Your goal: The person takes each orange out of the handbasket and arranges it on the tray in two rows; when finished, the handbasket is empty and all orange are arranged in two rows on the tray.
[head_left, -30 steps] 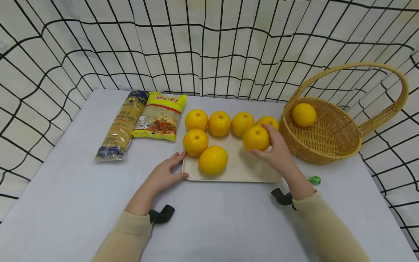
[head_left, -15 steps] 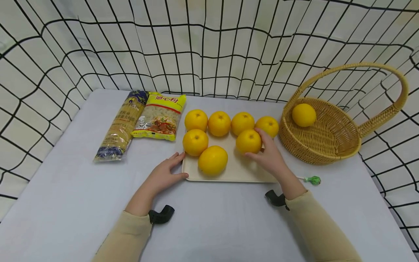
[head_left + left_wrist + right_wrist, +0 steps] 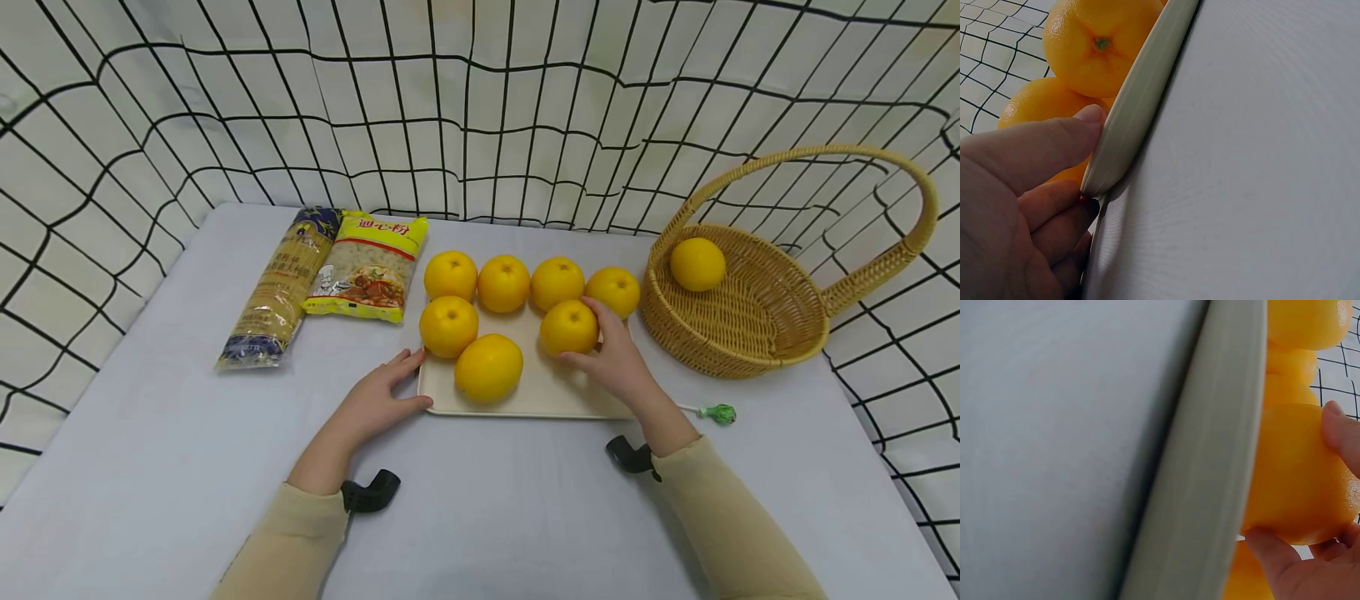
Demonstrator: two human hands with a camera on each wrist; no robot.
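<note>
My left hand [image 3: 378, 400] holds the front left corner of a cream tray [image 3: 551, 396], thumb on the front edge and fingers along the left side. In the left wrist view its thumb [image 3: 1063, 140] rests against the tray's wall. On the right part of the tray, my right hand [image 3: 617, 358] grips an orange [image 3: 567, 328]; the right wrist view shows that orange [image 3: 1300, 475] between thumb and fingers. Behind it runs a row of several oranges [image 3: 504, 283]. At the tray's left lie another orange [image 3: 448, 326] and one on its side [image 3: 489, 368].
A wicker basket [image 3: 757, 333] with a tall handle stands right of the tray, one orange [image 3: 697, 264] inside. A green-wrapped lollipop [image 3: 718, 414] lies before it. Noodles [image 3: 281, 287] and a yellow-edged food bag [image 3: 367, 267] lie at left. Black netting [image 3: 465, 129] surrounds the table.
My right hand has moved left and slightly toward me with the orange, uncovering the rightmost orange of the back row and the lollipop's stick. The left hand has stayed at the corner.
</note>
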